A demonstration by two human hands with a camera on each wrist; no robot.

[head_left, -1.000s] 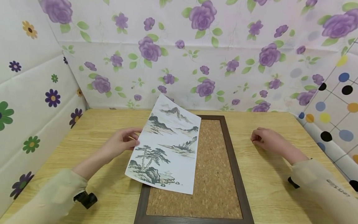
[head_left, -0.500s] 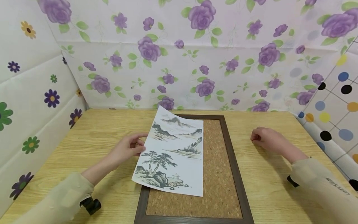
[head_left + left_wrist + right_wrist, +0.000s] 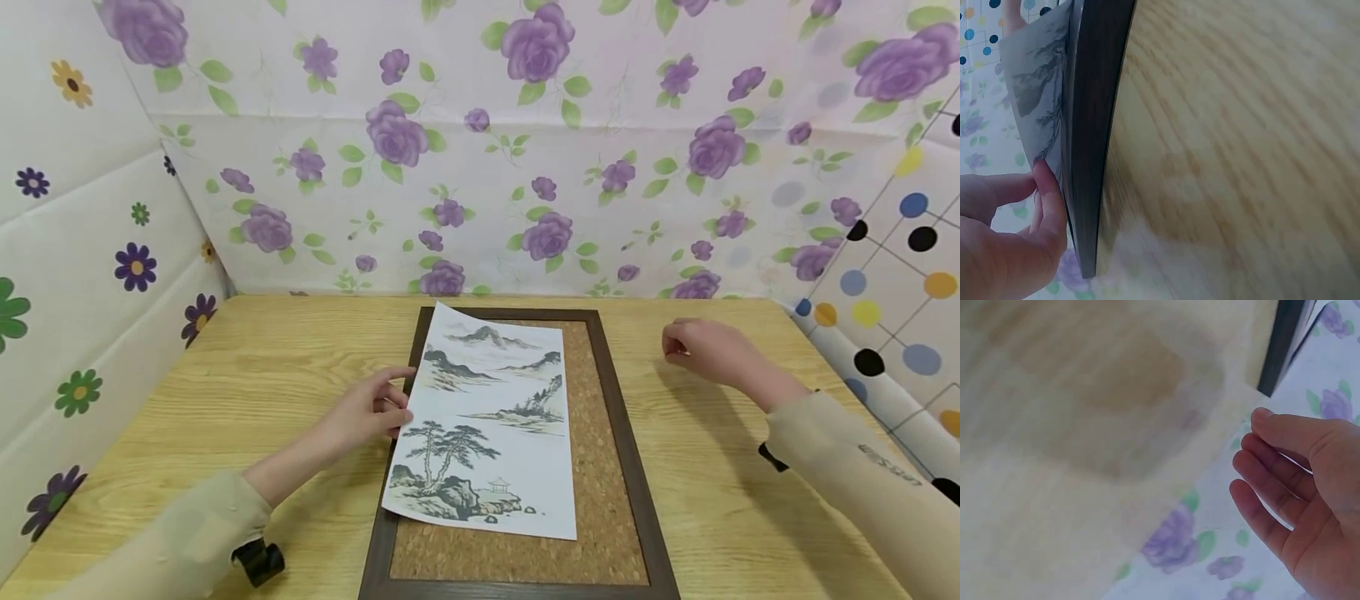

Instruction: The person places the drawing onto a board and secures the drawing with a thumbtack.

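A sheet of white paper printed with an ink landscape painting [image 3: 480, 433] lies over a dark-framed cork board [image 3: 600, 467], its left edge slightly raised. My left hand [image 3: 367, 412] pinches that left edge between thumb and fingers. In the left wrist view, the thumb and fingertips of the left hand [image 3: 1019, 225] meet at the sheet's edge [image 3: 1038, 87], beside the dark frame [image 3: 1094, 125]. My right hand [image 3: 701, 350] hovers over the table to the right of the board. In the right wrist view, the right hand [image 3: 1297, 487] has loosely curled fingers and holds nothing.
The board stands on a light wooden table [image 3: 247, 375]. Behind it is a wall covering with purple flowers [image 3: 480, 158]; a daisy-patterned covering [image 3: 97, 275] closes the left side and a dotted one [image 3: 900, 292] the right.
My left hand has moved right and toward me with the landscape sheet, which has come down flatter over the cork board. My right hand has risen a little and shifted slightly left.
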